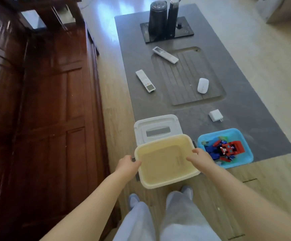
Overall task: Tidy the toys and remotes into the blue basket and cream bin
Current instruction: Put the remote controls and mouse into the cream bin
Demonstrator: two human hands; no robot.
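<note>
Left hand (127, 164) grips the left rim of the cream bin (167, 183), held at the table's (245, 101) near edge, right hand (199, 158) gripping its right rim, blue basket (245, 154) of toys (225, 150) just beside, remotes (145, 80) beyond.

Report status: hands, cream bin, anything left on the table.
Left hand and right hand grip empty cream plastic bin by its rims. Toys in blue plastic basket. Two white remotes on grey table.

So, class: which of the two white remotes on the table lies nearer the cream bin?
The left remote, display end toward the cream bin; the other remote lies farther back.
</note>
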